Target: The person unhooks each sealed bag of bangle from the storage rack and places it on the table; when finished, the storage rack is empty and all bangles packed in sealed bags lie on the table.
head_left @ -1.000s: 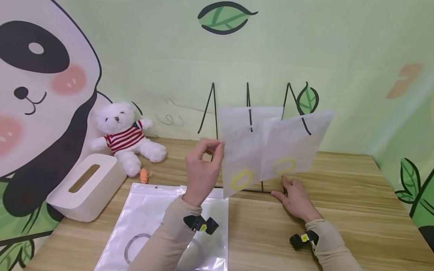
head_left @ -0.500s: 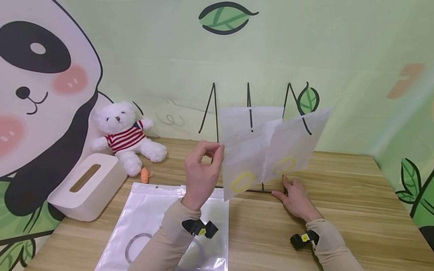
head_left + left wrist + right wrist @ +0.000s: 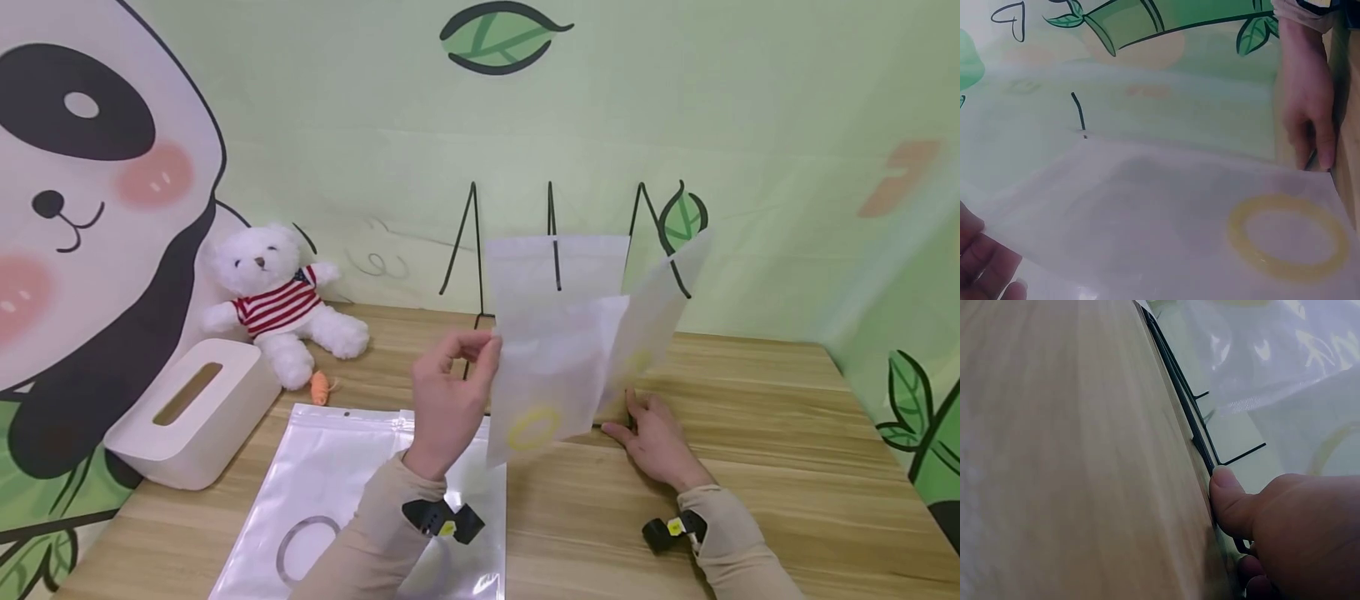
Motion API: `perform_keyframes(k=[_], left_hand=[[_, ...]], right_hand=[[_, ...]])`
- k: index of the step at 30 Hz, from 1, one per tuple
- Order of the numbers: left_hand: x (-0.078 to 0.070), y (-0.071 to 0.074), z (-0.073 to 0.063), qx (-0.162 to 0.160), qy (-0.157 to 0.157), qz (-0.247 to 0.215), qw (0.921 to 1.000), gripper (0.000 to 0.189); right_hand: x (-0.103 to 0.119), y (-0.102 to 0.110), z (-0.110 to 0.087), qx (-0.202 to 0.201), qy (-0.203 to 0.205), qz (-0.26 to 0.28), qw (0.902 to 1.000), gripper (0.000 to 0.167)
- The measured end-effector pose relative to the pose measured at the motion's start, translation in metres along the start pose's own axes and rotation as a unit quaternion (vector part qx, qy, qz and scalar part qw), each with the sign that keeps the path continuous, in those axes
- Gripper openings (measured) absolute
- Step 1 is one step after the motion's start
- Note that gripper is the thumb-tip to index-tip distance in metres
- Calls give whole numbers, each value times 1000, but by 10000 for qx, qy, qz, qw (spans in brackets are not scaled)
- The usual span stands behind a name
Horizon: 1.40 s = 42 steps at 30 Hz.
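Note:
A black wire display rack (image 3: 476,242) stands on the table, its upright hooks rising against the wall. Two frosted plastic bags with yellow rings hang from it: the left bag (image 3: 543,358) on the middle hook, the right bag (image 3: 663,300) on the right hook, turned away at an angle. My left hand (image 3: 450,408) pinches the left bag's outer edge between thumb and forefinger. Low at the rack's front right corner, my right hand (image 3: 663,442) grips the base wire (image 3: 1179,381) with thumb and fingers. The bags hide much of the rack's base.
A glossy white zip bag (image 3: 375,467) with a grey ring lies flat at front left. Behind it are a white tissue box (image 3: 195,408), a teddy bear (image 3: 273,292) in a striped shirt and a small orange carrot toy (image 3: 319,387). A painted wall (image 3: 360,125) closes off the back.
My left hand has moved slightly down and right with the left bag's edge. The left bag now hangs lower and faces forward; the right bag has swung further away. My right hand stays put.

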State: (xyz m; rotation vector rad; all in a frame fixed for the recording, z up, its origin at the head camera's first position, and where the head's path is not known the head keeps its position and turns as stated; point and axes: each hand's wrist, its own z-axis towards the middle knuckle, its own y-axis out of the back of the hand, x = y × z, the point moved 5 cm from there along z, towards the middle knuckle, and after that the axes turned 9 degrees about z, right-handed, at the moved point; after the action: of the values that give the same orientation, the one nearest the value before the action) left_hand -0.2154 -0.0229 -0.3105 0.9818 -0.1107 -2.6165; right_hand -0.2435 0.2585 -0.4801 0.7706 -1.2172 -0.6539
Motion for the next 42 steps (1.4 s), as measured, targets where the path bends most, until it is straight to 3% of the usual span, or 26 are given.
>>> perform_keyframes(k=[9, 15, 42], left_hand=[[7, -9, -14, 325, 475, -258, 9980, 3], [20, -11, -17, 371, 645, -102, 9972, 4], [52, -7, -11, 266, 510, 529, 9969, 6]], right_hand=[[3, 3, -1, -107, 77, -12, 9999, 67], [3, 3, -1, -119, 143, -7, 9998, 61], [3, 1, 1, -145, 68, -63, 9999, 68]])
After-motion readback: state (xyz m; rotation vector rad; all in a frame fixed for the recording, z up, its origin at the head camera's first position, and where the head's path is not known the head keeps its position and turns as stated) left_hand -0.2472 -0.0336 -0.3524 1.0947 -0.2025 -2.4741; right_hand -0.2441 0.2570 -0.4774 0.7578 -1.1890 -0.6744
